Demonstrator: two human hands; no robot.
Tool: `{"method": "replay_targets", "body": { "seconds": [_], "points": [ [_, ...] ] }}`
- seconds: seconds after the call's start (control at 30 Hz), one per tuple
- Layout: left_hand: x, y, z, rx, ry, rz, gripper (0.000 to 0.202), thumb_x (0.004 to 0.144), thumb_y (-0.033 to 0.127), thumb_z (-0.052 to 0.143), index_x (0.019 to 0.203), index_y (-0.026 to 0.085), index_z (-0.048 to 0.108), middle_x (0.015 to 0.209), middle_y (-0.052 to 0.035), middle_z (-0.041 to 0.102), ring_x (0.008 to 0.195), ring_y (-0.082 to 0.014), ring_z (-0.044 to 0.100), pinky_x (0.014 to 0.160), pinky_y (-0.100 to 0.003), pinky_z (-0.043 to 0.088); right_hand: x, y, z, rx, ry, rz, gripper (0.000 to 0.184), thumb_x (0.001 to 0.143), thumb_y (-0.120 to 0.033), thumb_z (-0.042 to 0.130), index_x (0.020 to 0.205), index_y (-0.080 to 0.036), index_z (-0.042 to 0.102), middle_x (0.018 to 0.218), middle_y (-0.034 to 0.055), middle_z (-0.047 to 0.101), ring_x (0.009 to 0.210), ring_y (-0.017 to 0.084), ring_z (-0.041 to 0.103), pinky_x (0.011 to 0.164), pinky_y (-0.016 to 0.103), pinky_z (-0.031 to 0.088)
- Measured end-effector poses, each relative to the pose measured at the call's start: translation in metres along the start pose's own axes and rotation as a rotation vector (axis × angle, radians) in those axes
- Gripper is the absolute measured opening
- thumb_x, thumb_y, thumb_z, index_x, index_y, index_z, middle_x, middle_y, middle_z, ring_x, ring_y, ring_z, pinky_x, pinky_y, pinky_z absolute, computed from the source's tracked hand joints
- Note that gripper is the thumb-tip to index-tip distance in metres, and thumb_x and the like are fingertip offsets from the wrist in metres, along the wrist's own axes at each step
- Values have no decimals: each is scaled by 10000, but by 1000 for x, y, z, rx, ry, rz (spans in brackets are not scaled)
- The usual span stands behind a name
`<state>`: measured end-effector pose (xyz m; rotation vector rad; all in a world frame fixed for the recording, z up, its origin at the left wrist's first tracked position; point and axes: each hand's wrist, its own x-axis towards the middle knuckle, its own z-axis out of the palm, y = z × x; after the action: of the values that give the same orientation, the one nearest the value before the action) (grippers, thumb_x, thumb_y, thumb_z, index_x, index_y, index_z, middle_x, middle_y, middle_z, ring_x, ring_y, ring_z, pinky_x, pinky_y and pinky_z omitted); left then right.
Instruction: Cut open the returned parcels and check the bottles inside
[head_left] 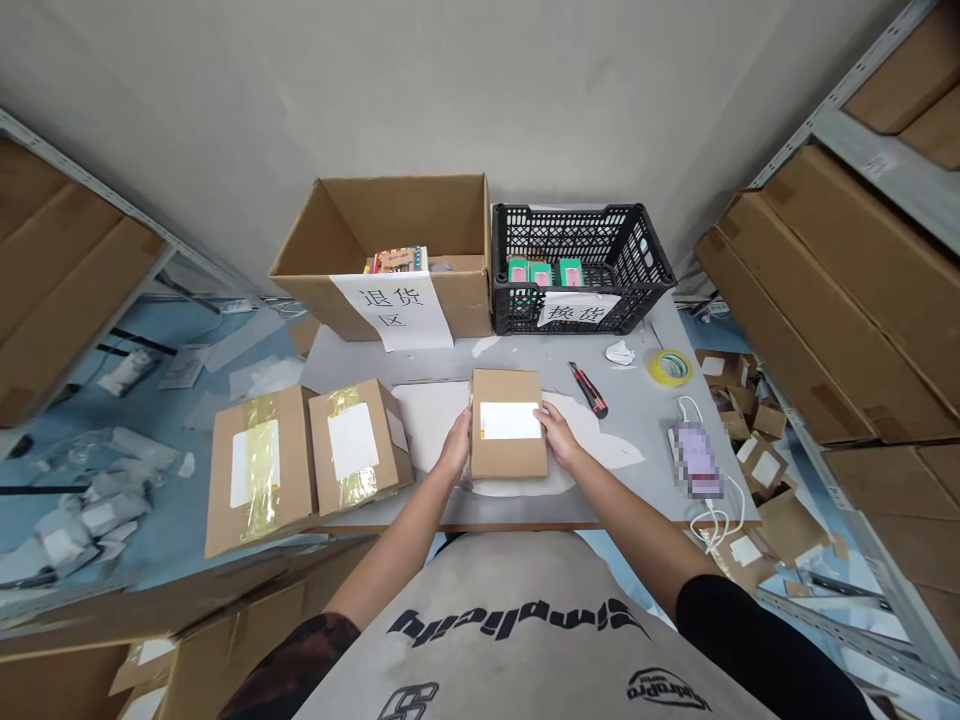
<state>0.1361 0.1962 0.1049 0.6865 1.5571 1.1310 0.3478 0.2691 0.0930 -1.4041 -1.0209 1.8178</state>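
A small brown cardboard parcel (508,460) with a white label lies on the grey table (637,420) right in front of me. My left hand (456,445) presses against its left side and my right hand (559,432) grips its right side, fingers curled on the edges. A red utility knife (589,389) lies just beyond my right hand. Two taped parcels (259,468) (356,445) with white labels sit to the left of my left hand.
A large open carton (397,250) with a paper sign and a black plastic crate (581,265) holding green items stand at the back. A yellow tape roll (669,366), a phone with white cable (697,458) and small boxes (757,450) lie right. Shelves flank both sides.
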Motion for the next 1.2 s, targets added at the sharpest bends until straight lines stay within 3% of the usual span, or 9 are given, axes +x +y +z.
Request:
{"method": "replay_targets", "body": {
  "seconds": [0.1,0.27,0.33,0.43,0.53,0.67,0.93,1.07,1.2],
  "points": [
    [-5,3,-4,198,-15,146,483,899,533,503,1292,273,608,1404,-53,539,1359,-255,412,1158,-394,260,4,7,-12,-39,4,-30,526,776,-553,572,1203,-248,590,1123,56,703,984,245,661,821,369,517],
    [-10,-5,9,393,-204,410,475,860,475,604,1299,293,608,1476,-57,434,1407,-245,326,1188,-372,186,3,8,-41,-174,232,-102,594,740,-523,618,1248,-217,570,1264,101,627,1113,262,590,963,419,454],
    [-8,-10,20,354,-143,342,673,801,503,676,1403,261,500,1550,-90,315,1433,-279,279,1167,-391,239,-4,4,-47,-192,263,-155,606,741,-523,637,1271,-237,565,1363,92,559,1197,259,536,1026,412,409],
    [-3,-11,37,156,-103,40,976,750,581,703,1534,229,239,1573,-159,254,1387,-325,366,1077,-423,369,-16,-2,-50,-138,168,-126,546,815,-604,558,1252,-280,599,1380,68,554,1224,255,528,1004,396,432],
    [6,-3,46,-31,-249,-136,801,845,632,551,1508,258,301,1477,-141,449,1261,-307,522,1010,-433,424,-22,-10,-54,-39,71,65,573,860,-683,448,1243,-287,604,1271,78,632,1111,258,607,918,400,481],
    [15,11,48,48,-235,-92,638,868,617,520,1395,259,492,1449,-98,500,1241,-293,536,1012,-410,417,-24,-20,-53,-89,38,98,549,840,-655,525,1259,-304,580,1210,68,664,1051,263,627,872,414,493],
    [1,9,26,198,-120,-16,613,864,589,557,1397,297,472,1326,-67,611,1145,-261,605,981,-370,446,-35,-12,-8,-89,-46,-18,611,827,-580,585,1369,-341,436,1244,53,635,1037,244,632,787,378,527],
    [-1,10,15,167,-143,-71,593,865,556,564,1368,251,492,1247,-100,651,1060,-257,642,919,-364,481,-35,-9,-1,-114,-26,27,605,797,-581,611,1325,-312,489,1180,64,649,1000,247,636,750,374,523],
    [-4,30,16,106,-178,-85,568,835,485,622,1341,260,495,1236,-107,641,1027,-253,644,844,-362,506,-40,-29,-5,-78,-41,6,517,763,-518,671,1223,-307,564,1159,46,657,1028,238,621,772,356,515]
  ]
}}
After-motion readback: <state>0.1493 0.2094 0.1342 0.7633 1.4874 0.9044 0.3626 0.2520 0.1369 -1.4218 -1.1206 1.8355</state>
